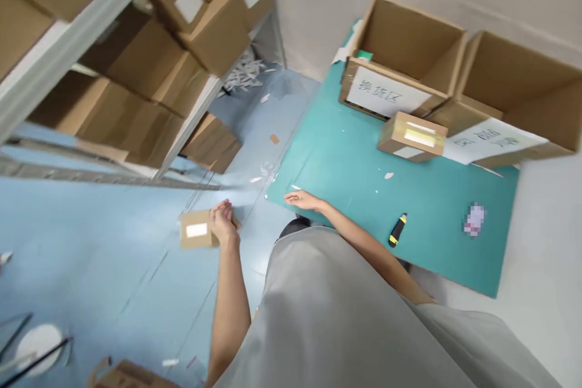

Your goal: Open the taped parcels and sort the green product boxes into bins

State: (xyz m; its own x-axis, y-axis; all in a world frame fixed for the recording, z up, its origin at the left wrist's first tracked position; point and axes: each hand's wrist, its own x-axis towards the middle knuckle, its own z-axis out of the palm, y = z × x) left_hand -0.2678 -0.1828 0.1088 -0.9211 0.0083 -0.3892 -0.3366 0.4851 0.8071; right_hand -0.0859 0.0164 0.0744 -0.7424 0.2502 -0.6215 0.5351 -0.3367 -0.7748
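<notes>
My left hand (222,222) hangs beside the table with its fingers stretched up and slightly curved. Behind it shows a small cardboard box (190,235) with a white label, partly hidden by the hand. Whether they touch cannot be made out; no finger visibly wraps round the box. At the near left corner of the green-topped table (336,163), my right hand (301,199) is open, fingers extended, with nothing in it. A black and yellow utility knife (398,230) lies on the tabletop beyond my right forearm.
Two open cartons (386,94) (509,139) with handwritten signs stand along the table's back. A labelled parcel (411,138) sits before them, and a blurred item (474,219) lies at right. Metal shelving (186,139) full of boxes borders the left. Paper scraps (243,71) litter the floor.
</notes>
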